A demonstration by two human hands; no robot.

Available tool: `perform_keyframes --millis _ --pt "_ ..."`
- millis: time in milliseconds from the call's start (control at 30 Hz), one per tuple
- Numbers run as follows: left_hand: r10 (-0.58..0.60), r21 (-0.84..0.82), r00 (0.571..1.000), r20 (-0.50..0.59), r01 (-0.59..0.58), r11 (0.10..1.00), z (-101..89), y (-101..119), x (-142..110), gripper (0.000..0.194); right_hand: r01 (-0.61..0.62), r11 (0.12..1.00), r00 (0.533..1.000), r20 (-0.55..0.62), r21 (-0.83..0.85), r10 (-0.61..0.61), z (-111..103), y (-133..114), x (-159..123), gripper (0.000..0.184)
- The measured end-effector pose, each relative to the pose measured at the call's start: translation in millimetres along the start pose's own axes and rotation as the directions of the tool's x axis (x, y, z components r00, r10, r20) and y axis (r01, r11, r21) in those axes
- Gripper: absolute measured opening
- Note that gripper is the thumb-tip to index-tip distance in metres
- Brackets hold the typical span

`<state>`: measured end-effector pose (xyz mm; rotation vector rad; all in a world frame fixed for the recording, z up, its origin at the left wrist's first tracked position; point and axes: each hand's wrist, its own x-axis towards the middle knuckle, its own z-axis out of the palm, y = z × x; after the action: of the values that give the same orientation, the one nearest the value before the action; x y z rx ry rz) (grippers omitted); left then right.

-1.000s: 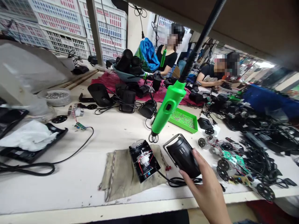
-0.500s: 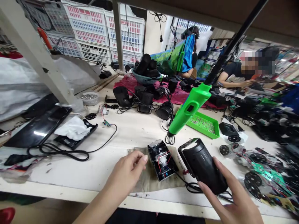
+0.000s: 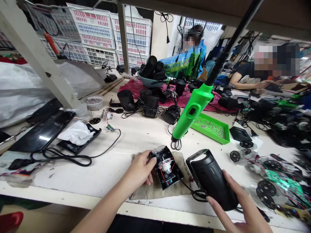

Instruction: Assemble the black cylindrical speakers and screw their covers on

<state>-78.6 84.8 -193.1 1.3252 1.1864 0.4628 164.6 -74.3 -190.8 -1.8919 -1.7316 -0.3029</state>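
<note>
An open black housing half lies tilted on a cloth pad. A small motor with red wires and a round clear piece sits in it, and a black cord runs out at its lower right. My left hand has its thumb and fingers closed on the housing's left edge; some fingertips are hidden behind it. To the right, a rounded black casing with a bracket at its upper end is held between the thumb and fingers of my right hand.
A green electric screwdriver hangs over the bench. Behind it is a green tray of screws. Motor assemblies crowd the right side. A black shell with white tissue lies left. Co-workers sit beyond, including one person.
My left hand has moved onto the housing's left edge and closed there, and the housing has shifted slightly. My right hand still holds the black casing, a little lower in view.
</note>
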Motion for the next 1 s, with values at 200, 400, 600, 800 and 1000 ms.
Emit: perform_keyframes --millis 200,400,600,800,1000 --pt "0.054 0.004 0.998 -0.045 -0.054 0.999 -3.8 -6 -25 0.048 -0.013 1.0 1.0 0.013 0.005 0.013 5 10 -4 0.068" --pt "0.125 -0.022 0.99 -0.072 -0.127 0.992 -3.3 -11 -39 0.052 -0.042 0.999 0.999 0.021 0.003 0.041 10 9 -2 0.066" --pt "0.22 0.069 0.973 -0.066 -0.216 0.974 -4.9 -17 -42 0.051 -0.042 0.999 0.998 0.037 0.003 0.042 12 9 -1 0.066" --pt "0.348 0.125 0.936 -0.059 -0.339 0.933 -4.7 -26 -41 0.05 -0.066 0.998 0.996 0.067 -0.009 0.066 13 16 -1 0.066" --pt "0.345 0.114 0.937 -0.058 -0.337 0.935 -4.6 -29 -37 0.051 -0.052 0.998 0.997 0.063 -0.042 0.054 14 11 4 0.064"
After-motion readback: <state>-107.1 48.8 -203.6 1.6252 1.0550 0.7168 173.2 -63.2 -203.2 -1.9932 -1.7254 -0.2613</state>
